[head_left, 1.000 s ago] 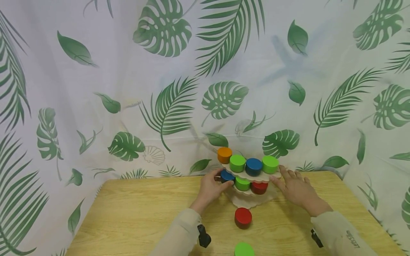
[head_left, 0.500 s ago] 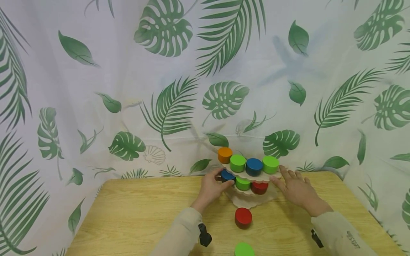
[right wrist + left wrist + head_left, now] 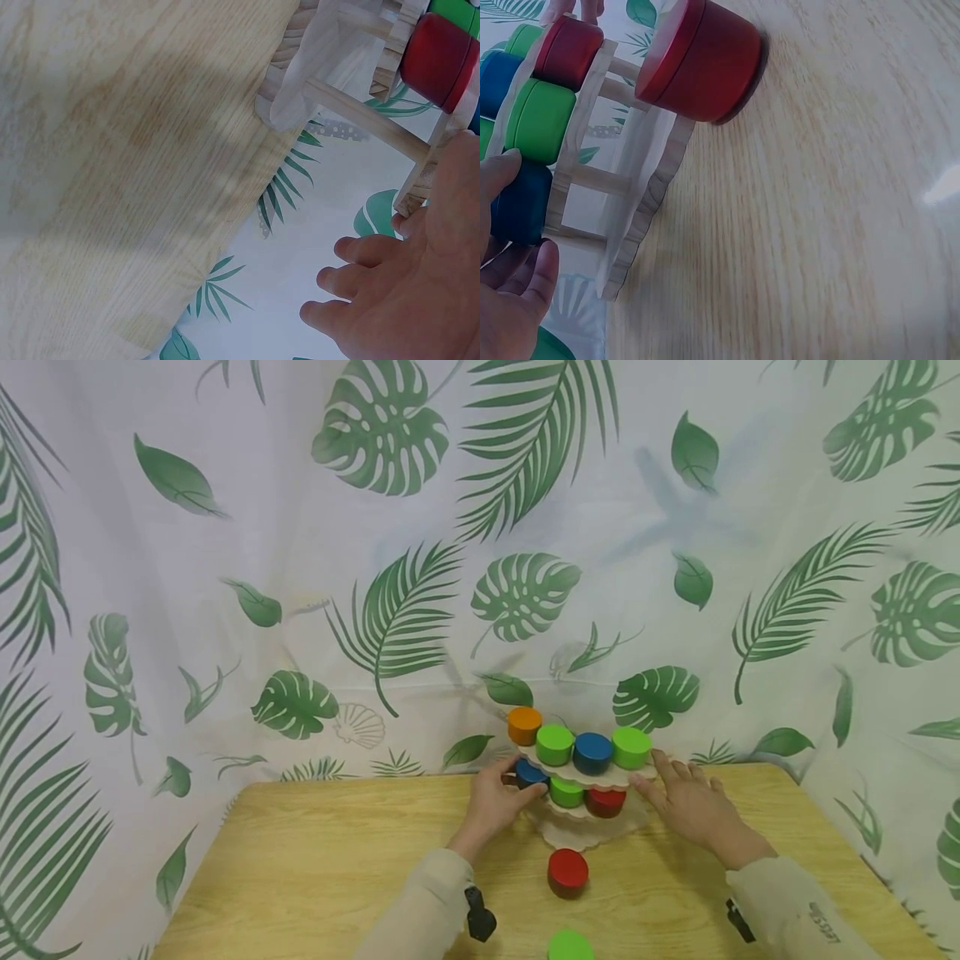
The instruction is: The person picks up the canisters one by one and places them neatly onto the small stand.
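Observation:
A tiered wooden stand (image 3: 566, 831) with scalloped edges stands at the back of the table. Its top tier carries an orange tin (image 3: 524, 724), a green tin (image 3: 554, 743), a blue tin (image 3: 592, 752) and another green tin (image 3: 632, 745). On the tier below sit a second blue tin (image 3: 523, 202), a green tin (image 3: 541, 120) and a red tin (image 3: 568, 51). My left hand (image 3: 495, 800) holds that lower blue tin between thumb and fingers at the tier's left end. With thumb and index finger, my right hand (image 3: 693, 802) grips the top tier's right end.
In front of the stand, a loose red tin (image 3: 567, 872) rests on the wooden table (image 3: 337, 860). Nearer the front lies a green tin (image 3: 571, 946), cut off by the frame. A leaf-patterned cloth (image 3: 420, 635) hangs behind the table.

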